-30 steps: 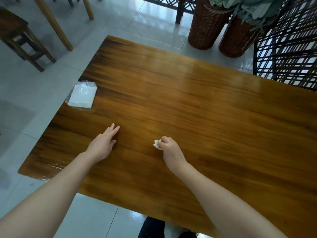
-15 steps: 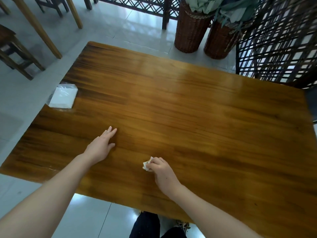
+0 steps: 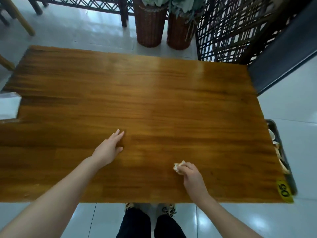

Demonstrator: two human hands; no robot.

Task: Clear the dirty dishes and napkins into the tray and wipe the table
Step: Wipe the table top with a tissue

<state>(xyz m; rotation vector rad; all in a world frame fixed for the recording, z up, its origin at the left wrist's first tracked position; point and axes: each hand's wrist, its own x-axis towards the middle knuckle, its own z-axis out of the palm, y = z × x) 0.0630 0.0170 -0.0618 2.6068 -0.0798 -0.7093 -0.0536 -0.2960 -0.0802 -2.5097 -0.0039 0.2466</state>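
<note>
Standing at the near edge, dark trouser legs are seen below the tabletop. Just beyond, toward the near right, the right grip is clenched around a crumpled white napkin, which is pressed against the wood. At the near right corner a yellow sticker is marked "05" in black. Further in and to the left, the left grip is released, its fingers laid straight and flat on the bare wood, nothing being held. A dark tray is set against the tabletop's right edge, with pale dishes and scraps partly visible inside. A white packet is cut off at the left edge. Beyond the far edge, two wicker baskets are placed beside a dark lattice screen.
</note>
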